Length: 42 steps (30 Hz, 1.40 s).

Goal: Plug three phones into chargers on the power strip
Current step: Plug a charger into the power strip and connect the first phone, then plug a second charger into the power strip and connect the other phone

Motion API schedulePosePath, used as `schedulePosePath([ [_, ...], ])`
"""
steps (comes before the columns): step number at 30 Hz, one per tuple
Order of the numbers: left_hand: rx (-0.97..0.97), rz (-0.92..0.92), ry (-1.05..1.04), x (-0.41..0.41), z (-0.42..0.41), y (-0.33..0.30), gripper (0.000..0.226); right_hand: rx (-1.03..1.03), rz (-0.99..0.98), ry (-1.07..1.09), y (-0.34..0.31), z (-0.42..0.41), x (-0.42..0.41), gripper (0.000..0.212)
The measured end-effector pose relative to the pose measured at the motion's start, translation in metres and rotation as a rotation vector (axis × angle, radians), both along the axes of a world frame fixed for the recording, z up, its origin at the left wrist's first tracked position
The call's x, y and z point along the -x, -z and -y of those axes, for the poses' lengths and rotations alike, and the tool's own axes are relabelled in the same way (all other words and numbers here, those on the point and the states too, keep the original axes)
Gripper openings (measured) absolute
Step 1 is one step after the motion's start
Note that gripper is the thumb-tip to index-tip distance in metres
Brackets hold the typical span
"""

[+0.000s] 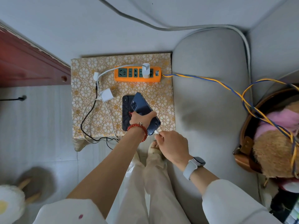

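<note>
Phone, dark blue [142, 107]: held back-up and tilted in the left hand [140, 118], fingers curled round its lower half; bottom edge points toward the right hand [173, 146].

Left hand: closed round the blue phone; red bead bracelet [139, 128] on the wrist.

Right hand: just below and right of the left hand, fingertips pinching a white cable plug [156, 132] at the phone's bottom edge. Whether the plug is fully seated cannot be told. White watch [193, 165] on the wrist.

Phone, black [127, 110]: flat on the bench [84, 110], directly under and left of the left hand, partly covered by the blue phone.

Power strip, orange [137, 79]: beyond both hands at the far side of the bench; one white charger [146, 71] plugged in near its right end, white cable running off to the left.

Loose white charger [106, 95]: lying on the bench left of and beyond the left hand, prongs exposed.

Small white adapter [96, 76]: farther left, with a black cable [88, 113] trailing down the bench's near-left part.

Bench: covered in gold floral cloth, beside a grey sofa cushion [210, 94] to the right of the right hand.
</note>
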<state>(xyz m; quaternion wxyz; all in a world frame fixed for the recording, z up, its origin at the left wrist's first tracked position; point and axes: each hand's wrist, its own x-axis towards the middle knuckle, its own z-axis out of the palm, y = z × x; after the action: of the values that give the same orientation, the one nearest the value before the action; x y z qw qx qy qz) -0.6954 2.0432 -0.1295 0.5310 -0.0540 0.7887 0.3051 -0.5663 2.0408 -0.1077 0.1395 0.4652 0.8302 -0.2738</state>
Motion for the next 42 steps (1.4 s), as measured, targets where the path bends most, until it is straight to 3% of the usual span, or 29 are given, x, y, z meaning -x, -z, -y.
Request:
schedulePosePath([
  [2, 0.027, -0.055, 0.125, -0.009, -0.004, 0.01, 0.081, -0.027, 0.027, -0.035, -0.001, -0.016, -0.009, 0.034],
  [5, 0.039, -0.195, 0.312, -0.029, -0.008, 0.024, 0.089, -0.266, 0.037, -0.007, -0.002, -0.041, -0.034, 0.026],
  [7, 0.048, -0.302, 0.462, -0.043, -0.012, 0.033, 0.09, -0.373, 0.076, -0.058, 0.003, -0.053, -0.05, 0.034],
  [12, 0.125, -0.45, 0.678, -0.074, -0.031, 0.052, 0.085, -0.431, 0.122, -0.201, 0.02, -0.056, -0.066, 0.044],
  [20, 0.004, -0.378, 0.704, -0.071, -0.024, 0.062, 0.075, -0.478, 0.051, -0.16, 0.022, -0.056, -0.066, 0.038],
  [27, 0.127, -0.506, 1.17, -0.049, -0.019, 0.057, 0.06, -0.385, 0.147, -0.109, 0.013, -0.054, -0.043, 0.032],
  [31, 0.043, -0.408, 1.051, -0.023, -0.015, 0.044, 0.051, -0.312, 0.174, -0.107, 0.008, -0.052, -0.022, 0.034],
  [37, -0.115, -0.698, 0.48, 0.06, 0.038, 0.024, 0.029, -0.067, -0.023, -0.058, 0.02, -0.029, 0.037, 0.037],
  [42, 0.075, -0.789, 0.497, 0.138, 0.068, 0.042, 0.038, 0.018, -0.11, -0.09, 0.042, -0.003, 0.101, 0.041],
])
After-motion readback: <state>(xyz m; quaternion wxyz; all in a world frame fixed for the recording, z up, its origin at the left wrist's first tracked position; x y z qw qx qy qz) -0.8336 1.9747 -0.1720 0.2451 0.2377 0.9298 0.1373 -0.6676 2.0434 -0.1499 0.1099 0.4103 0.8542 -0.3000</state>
